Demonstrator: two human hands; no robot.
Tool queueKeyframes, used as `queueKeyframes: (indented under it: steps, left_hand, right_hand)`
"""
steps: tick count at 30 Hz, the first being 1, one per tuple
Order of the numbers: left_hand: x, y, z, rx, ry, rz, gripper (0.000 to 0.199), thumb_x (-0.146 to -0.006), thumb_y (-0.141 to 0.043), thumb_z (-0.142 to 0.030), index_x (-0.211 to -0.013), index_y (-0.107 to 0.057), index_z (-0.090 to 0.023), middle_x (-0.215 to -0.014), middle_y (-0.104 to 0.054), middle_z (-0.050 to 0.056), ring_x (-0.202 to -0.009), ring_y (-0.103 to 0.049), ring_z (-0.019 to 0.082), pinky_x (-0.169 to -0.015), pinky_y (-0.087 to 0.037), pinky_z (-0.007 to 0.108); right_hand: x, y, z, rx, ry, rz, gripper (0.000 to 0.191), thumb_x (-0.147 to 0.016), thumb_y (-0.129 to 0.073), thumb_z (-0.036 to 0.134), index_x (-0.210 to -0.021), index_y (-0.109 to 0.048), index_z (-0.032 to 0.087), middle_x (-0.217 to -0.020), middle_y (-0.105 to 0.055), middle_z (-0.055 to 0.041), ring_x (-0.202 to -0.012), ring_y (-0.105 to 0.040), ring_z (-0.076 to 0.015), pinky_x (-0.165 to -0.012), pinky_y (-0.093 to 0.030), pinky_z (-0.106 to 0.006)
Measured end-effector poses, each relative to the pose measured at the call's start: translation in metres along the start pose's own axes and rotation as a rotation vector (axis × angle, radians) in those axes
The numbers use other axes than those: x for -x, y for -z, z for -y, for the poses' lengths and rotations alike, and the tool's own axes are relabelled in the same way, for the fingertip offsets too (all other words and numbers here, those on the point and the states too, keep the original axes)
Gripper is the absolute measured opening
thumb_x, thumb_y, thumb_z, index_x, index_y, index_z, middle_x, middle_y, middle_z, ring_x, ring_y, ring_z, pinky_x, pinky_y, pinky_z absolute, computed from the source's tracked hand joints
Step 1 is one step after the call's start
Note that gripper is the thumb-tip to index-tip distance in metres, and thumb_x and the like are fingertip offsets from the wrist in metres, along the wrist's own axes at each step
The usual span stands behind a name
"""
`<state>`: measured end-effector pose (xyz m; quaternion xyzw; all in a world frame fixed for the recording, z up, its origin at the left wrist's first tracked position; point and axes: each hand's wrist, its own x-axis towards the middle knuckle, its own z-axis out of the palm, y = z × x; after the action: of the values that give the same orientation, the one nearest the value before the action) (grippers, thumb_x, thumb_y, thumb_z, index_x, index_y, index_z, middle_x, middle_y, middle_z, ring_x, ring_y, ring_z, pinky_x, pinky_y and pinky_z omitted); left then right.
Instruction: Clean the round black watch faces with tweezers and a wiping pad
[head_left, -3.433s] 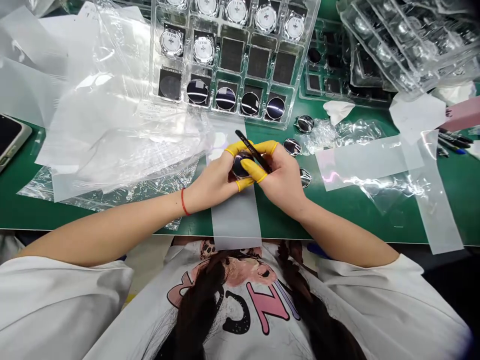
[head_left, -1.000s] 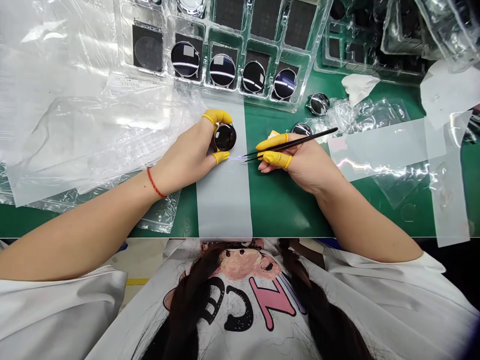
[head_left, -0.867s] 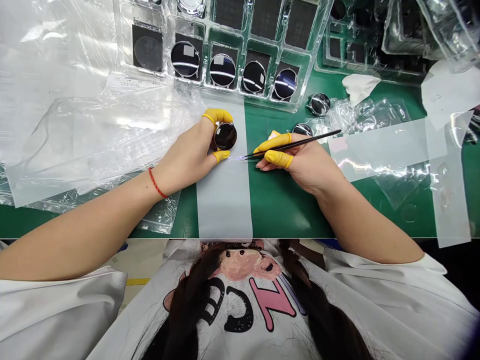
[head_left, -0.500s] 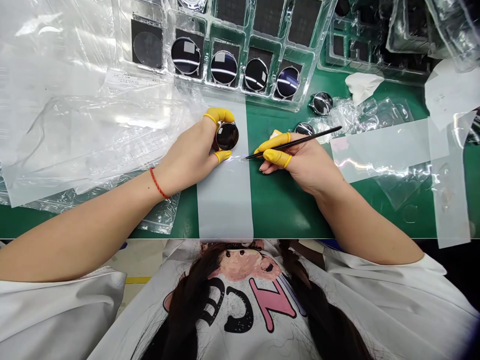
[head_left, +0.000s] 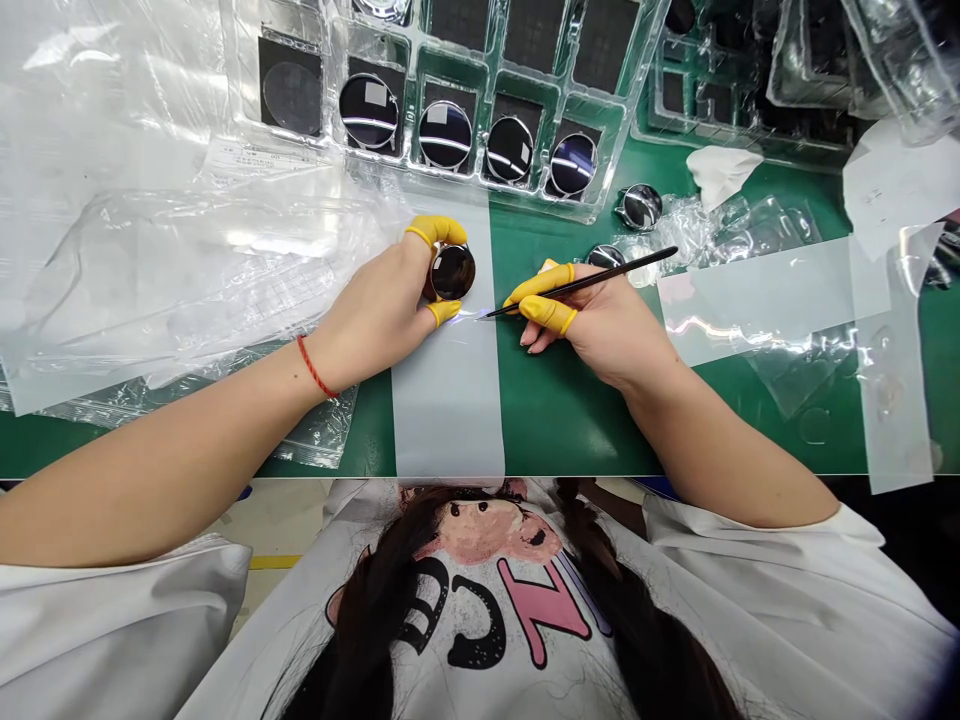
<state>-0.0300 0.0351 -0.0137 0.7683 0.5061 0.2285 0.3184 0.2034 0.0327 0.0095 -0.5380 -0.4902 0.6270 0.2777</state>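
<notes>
My left hand, in yellow finger cots and with a red cord on the wrist, grips a round black watch face by its edge between thumb and index finger. The watch face is tilted up and carries a small pale square. Pinched in my right hand are thin black tweezers, seen edge-on, their tip close to the left thumb. Beneath both lies a pale plastic strip. A small white piece shows behind my right index finger; whether I hold it is unclear.
A clear compartment tray at the back holds several round watch faces on dark pads. Two more, one metal-rimmed watch face and one partly hidden, lie right. Clear plastic bags cover the left. More trays stand back right.
Both hands keep their grips almost unchanged. The tweezers' tip has shifted very slightly left, towards the left thumb. The whole view has drifted a little.
</notes>
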Motion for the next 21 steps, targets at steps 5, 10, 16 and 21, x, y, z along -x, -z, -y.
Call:
queueKeyframes:
  steps: [5,10,16,21]
  left_hand:
    - [-0.0005,0.0003,-0.0023,-0.033,0.003,0.004,0.053,-0.077,-0.064,-0.027,-0.127,-0.048,-0.021,-0.131,-0.061,0.008,-0.095,-0.066,0.025,-0.084,-0.052,0.04]
    - [-0.0001,0.0008,-0.0027,-0.025,-0.002,0.017,0.052,-0.078,-0.063,-0.025,-0.128,-0.047,-0.021,-0.132,-0.06,0.009,-0.1,-0.066,0.026,-0.087,-0.053,0.041]
    - [-0.0002,0.001,-0.0019,-0.031,0.004,0.029,0.053,-0.078,-0.063,-0.026,-0.128,-0.045,-0.02,-0.134,-0.06,0.009,-0.101,-0.067,0.026,-0.089,-0.052,0.041]
    - [0.0001,0.001,-0.0059,-0.067,0.015,0.027,0.051,-0.079,-0.06,-0.025,-0.128,-0.045,-0.018,-0.132,-0.06,0.01,-0.106,-0.067,0.027,-0.09,-0.053,0.041]
  right_hand:
    - [-0.0007,-0.0012,-0.0007,-0.013,0.0,-0.01,0.036,-0.067,-0.09,0.043,-0.078,-0.067,0.018,-0.065,-0.065,0.0017,-0.052,-0.061,-0.0085,-0.044,-0.05,-0.02]
    - [0.0039,0.0031,0.002,0.011,0.012,0.025,0.038,-0.07,-0.087,0.05,-0.075,-0.068,0.018,-0.056,-0.062,0.0009,-0.051,-0.059,-0.0103,-0.049,-0.052,-0.024]
    - [0.0055,0.0049,0.0056,-0.002,0.086,-0.039,0.036,-0.068,-0.089,0.046,-0.077,-0.068,0.018,-0.064,-0.064,0.0017,-0.051,-0.058,-0.0078,-0.05,-0.052,-0.022]
    - [0.0008,-0.0006,0.0015,0.017,0.058,-0.03,0.023,-0.073,-0.086,0.028,-0.079,-0.068,0.016,-0.066,-0.065,0.0026,-0.05,-0.059,-0.0064,-0.046,-0.05,-0.019]
